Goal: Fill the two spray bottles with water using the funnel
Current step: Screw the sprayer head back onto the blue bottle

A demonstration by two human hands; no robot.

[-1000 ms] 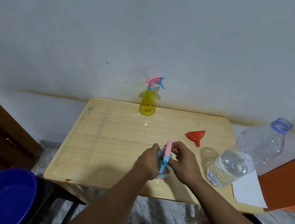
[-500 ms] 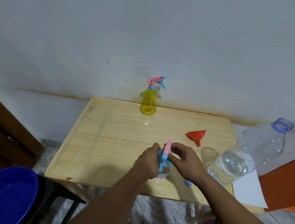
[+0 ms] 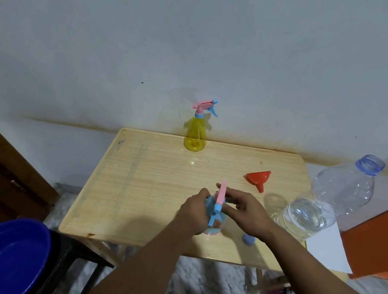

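A blue spray bottle (image 3: pixel 213 208) with a pink and blue trigger head stands near the front of the wooden table (image 3: pixel 153 180). My left hand (image 3: pixel 193 213) grips its body from the left. My right hand (image 3: pixel 246 212) holds the neck under the pink trigger head from the right. A yellow spray bottle (image 3: pixel 195 135) with its head on stands at the table's back edge. A red funnel (image 3: pixel 258 178) lies on its side right of centre. A large clear water bottle (image 3: pixel 323 203), open and part full, stands at the right edge.
A small blue cap (image 3: pixel 248 239) lies on the table under my right wrist. A dark blue basin (image 3: pixel 5 257) sits on a black stool at lower left. White paper (image 3: pixel 326 250) and an orange surface (image 3: pixel 375 244) lie to the right. A wall runs behind the table.
My right hand has shifted a little around the sprayer neck and its fingers have spread; the trigger head has tilted slightly. The blue cap under my right wrist has come into view.
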